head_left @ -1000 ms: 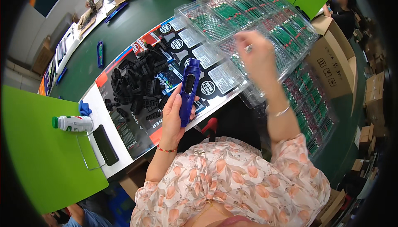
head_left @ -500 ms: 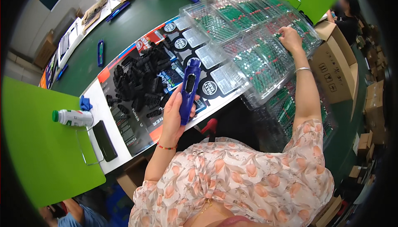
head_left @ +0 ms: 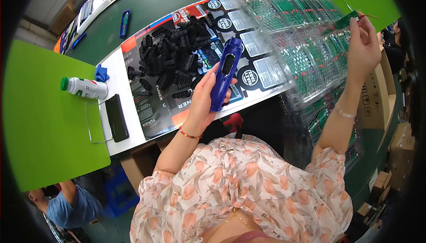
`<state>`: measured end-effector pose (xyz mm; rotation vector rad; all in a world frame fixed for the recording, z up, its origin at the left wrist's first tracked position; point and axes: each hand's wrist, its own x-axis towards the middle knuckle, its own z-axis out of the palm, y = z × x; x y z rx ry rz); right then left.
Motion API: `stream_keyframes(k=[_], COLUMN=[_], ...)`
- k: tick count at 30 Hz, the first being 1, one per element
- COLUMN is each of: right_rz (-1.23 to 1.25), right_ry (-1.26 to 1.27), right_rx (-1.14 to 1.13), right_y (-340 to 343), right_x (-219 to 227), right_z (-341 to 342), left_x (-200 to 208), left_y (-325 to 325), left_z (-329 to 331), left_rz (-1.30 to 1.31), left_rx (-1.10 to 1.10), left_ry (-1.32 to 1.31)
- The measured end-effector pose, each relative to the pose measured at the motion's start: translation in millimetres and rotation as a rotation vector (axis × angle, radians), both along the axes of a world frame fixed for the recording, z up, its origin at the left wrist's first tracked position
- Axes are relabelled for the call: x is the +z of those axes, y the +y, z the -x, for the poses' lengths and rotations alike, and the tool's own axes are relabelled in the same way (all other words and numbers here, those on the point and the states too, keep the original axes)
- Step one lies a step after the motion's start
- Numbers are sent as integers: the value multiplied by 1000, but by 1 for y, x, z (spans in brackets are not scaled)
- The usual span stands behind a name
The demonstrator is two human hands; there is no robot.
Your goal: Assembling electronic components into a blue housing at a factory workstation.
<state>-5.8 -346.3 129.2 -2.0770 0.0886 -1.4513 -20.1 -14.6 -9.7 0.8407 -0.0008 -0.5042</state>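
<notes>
My left hand (head_left: 205,95) is wrapped round a dark blue plastic casing (head_left: 226,75) with an oval opening, held upright over the printed sheet. My right hand (head_left: 364,46) is raised at the right, pinching a green circuit board (head_left: 345,21) with red wires at its end. Below that hand lie clear plastic trays (head_left: 288,83) filled with rows of similar green boards. Left of the casing, a pile of black plastic parts (head_left: 166,54) is heaped on the printed sheet (head_left: 171,112).
A black phone (head_left: 116,118) and a white bottle with a green cap (head_left: 84,87) are at the left. Green panels (head_left: 49,123) stand at both sides. An open cardboard box (head_left: 375,101) is right of the trays. Another blue casing (head_left: 124,23) lies farther off. Other people sit nearby.
My right hand has lifted a circuit board out of the tray and moved to the right. The blue casing stays in my left hand; the view has shifted.
</notes>
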Motion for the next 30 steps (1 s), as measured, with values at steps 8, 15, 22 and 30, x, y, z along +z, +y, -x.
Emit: stream_keyframes(k=[8, 15, 22, 30], right_rz=[-767, -797, -832, -817], right_ry=[336, 413, 451, 540], right_rx=[756, 853, 860, 909], right_y=[141, 173, 179, 174], right_x=[-64, -87, -94, -94], right_z=[39, 41, 38, 32], left_x=[13, 6, 12, 3], left_y=[8, 20, 19, 24], left_z=[6, 10, 10, 7], left_rz=[45, 87, 80, 71], left_rx=[-5, -25, -16, -70], left_ry=[1, -32, 5, -63])
